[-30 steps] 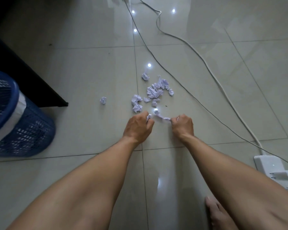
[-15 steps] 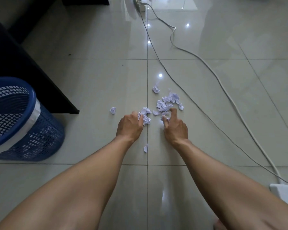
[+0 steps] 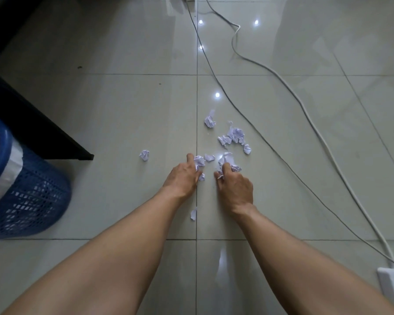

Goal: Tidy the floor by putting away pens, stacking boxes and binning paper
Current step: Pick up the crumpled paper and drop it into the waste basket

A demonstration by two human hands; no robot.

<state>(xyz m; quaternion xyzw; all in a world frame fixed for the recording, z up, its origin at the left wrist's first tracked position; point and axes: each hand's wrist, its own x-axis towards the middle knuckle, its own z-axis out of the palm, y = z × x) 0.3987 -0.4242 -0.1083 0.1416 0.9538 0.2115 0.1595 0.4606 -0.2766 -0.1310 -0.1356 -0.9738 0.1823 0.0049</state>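
left hand (image 3: pixel 184 178): closed on a crumpled paper ball (image 3: pixel 199 160) | right hand (image 3: pixel 234 186): clenched on paper scraps (image 3: pixel 226 160) | loose paper pieces (image 3: pixel 235 135): scattered farther on floor (image 3: pixel 123 114) | blue bin (image 3: pixel 27 196): far left

- My left hand (image 3: pixel 183 177) and my right hand (image 3: pixel 234 186) lie side by side on the floor (image 3: pixel 123 114), either side of a tile seam.
- A crumpled scrap (image 3: pixel 199 160) touches my left fingertips; another wad (image 3: pixel 225 160) sits under my right fingertips.
- More paper scraps (image 3: pixel 234 136) lie beyond my right hand, one scrap (image 3: pixel 210 120) farthest out.
- A lone scrap (image 3: pixel 144 154) lies left of my left hand; a small piece (image 3: pixel 193 214) lies between my wrists, nearer me.
- The basket (image 3: pixel 21 189) stands at the floor's left edge, furniture (image 3: pixel 32 123) behind it.
- Two cables (image 3: pixel 282 155) run beyond the scraps, to my right.
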